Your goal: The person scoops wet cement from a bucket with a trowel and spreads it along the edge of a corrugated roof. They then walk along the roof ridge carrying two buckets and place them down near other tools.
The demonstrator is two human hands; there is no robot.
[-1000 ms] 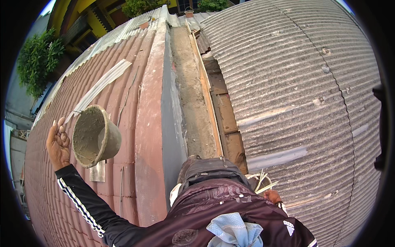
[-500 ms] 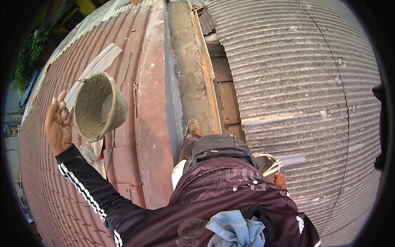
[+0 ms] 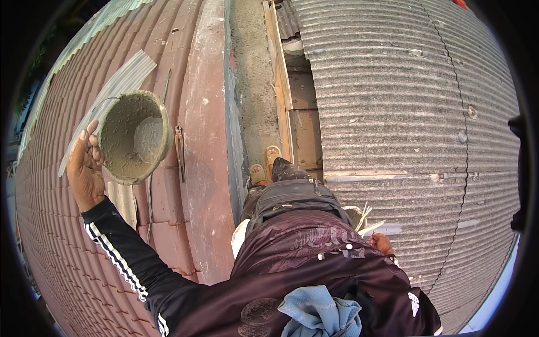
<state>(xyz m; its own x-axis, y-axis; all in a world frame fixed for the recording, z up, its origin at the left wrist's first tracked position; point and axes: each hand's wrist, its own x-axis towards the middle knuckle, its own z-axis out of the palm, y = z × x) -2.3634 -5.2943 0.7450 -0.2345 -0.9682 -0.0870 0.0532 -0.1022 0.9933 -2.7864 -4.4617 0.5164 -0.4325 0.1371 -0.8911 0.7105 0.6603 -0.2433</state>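
My left hand [image 3: 86, 171] is held out to the left, fingers curled at the wire handle of a cement-smeared bucket [image 3: 118, 137]. The bucket hangs tilted over the tiled roof, so its inside shows, coated grey with a paler round bottom. Low by my right hip, my right hand [image 3: 382, 243] is closed; what its fingers grip is hidden. Beside it, partly behind my waist, are several pale strips [image 3: 368, 224] and the rim of a light container [image 3: 353, 215].
I stand in sandals on a narrow cement gutter [image 3: 255, 101] edged by a wooden board [image 3: 282, 84]. Red roof tiles [image 3: 168, 224] slope away left; grey corrugated sheets [image 3: 387, 106] lie right. A gap [image 3: 305, 126] runs beside the board. Pliers-like tool [image 3: 179, 151] rests on the tiles.
I have moved forward along the gutter, and both feet now show. The bucket in my left hand has swung, turning its opening more toward view. My right hand stays by my hip.
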